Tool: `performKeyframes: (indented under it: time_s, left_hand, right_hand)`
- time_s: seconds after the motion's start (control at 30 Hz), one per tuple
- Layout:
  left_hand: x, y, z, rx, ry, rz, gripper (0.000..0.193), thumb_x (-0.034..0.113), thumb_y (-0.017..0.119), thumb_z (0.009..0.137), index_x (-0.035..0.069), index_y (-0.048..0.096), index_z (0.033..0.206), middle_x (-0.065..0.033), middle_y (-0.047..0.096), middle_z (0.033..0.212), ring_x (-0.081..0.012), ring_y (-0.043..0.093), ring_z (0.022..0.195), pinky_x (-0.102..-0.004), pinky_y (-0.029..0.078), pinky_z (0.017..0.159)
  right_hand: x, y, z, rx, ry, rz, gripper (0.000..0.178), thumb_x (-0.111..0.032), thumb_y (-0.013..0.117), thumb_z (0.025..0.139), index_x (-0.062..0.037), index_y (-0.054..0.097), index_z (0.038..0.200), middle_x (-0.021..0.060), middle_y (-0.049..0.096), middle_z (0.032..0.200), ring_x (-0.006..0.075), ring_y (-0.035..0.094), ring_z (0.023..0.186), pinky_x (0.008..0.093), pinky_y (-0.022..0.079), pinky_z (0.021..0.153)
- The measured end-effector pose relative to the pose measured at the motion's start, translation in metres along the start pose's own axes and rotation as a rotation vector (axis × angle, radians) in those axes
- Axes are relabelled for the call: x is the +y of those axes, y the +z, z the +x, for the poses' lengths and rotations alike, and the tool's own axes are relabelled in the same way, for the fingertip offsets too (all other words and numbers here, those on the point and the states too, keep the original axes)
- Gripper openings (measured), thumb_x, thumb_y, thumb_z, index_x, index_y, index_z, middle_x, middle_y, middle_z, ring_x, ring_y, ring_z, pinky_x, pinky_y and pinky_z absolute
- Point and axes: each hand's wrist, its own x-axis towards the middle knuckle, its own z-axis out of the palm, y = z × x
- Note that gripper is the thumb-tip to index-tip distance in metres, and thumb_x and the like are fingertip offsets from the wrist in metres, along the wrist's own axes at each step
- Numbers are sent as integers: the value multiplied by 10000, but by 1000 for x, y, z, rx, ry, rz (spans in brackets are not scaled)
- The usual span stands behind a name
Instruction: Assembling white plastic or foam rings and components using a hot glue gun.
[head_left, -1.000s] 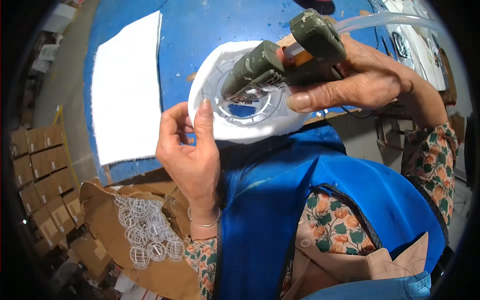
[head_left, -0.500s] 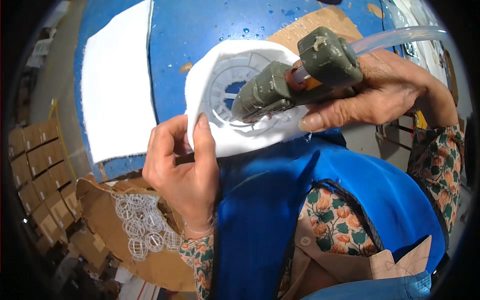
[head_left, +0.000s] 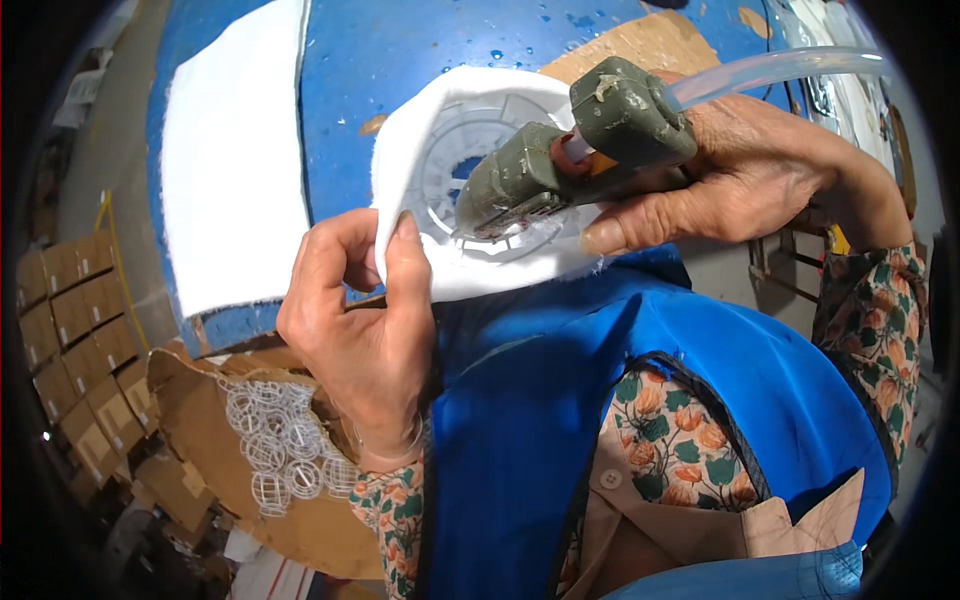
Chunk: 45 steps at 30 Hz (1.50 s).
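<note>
My left hand [head_left: 360,310] pinches the left edge of a white fabric sleeve [head_left: 405,150] between thumb and fingers. The fabric wraps around a round, translucent plastic cage frame [head_left: 450,135] with slotted ribs. My right hand [head_left: 730,180] grips a dark green glue gun [head_left: 515,180], its body partly hiding the frame's right side. A clear glue stick [head_left: 770,75] sticks out of the gun's back end. The gun's nose is over the frame's opening; whether its tip touches anything cannot be seen. The right fingers are mostly hidden behind the gun.
Folded white fabric [head_left: 235,170] lies on the blue table [head_left: 400,40] at left. Brown cardboard [head_left: 640,45] rests at the back. Below the table, a cardboard box [head_left: 200,430] holds several white wire-like cages [head_left: 290,440]. Stacked cartons [head_left: 85,330] stand at far left.
My right hand and the glue gun have shifted slightly left and up. The fabric-covered frame has tilted a little, its lower edge rising. My left hand keeps its pinch.
</note>
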Motion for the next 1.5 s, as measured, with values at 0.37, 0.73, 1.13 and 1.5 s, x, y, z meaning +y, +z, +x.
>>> performKeyframes:
  time_s: [0.37, 0.73, 1.13, 1.5]
  left_hand:
    - [0, 1, 1, 2, -25, 6, 84, 68, 649, 751, -3, 607, 767, -20, 554, 637, -81, 450, 543, -232, 387, 514]
    - [-8, 2, 1, 17, -29, -38, 88, 75, 653, 758, 1, 605, 760, -15, 552, 630, -78, 442, 547, -234, 371, 507]
    - [-9, 6, 7, 6, -11, -80, 89, 74, 650, 765, -5, 610, 778, -19, 552, 632, -82, 438, 551, -234, 363, 512]
    - [-10, 14, 24, 11, 5, -141, 103, 46, 632, 777, -21, 615, 853, -6, 538, 626, -67, 418, 558, -220, 357, 512]
  right_hand:
    - [2, 3, 3, 61, -102, 154, 478, -272, 727, 766, -3, 571, 1128, 140, 649, 989, 207, 624, 922, 320, 520, 783]
    - [8, 6, 10, 142, -118, 154, 452, -293, 731, 768, -25, 576, 1097, 96, 635, 896, 171, 616, 841, 295, 524, 736]
    - [5, 8, 11, 225, -27, 191, 437, -211, 723, 777, -42, 545, 1138, 88, 629, 964, 183, 618, 922, 318, 522, 843]
    - [2, 4, -3, 317, 84, 101, 389, -212, 730, 774, -52, 582, 1098, 68, 644, 949, 161, 609, 931, 306, 505, 815]
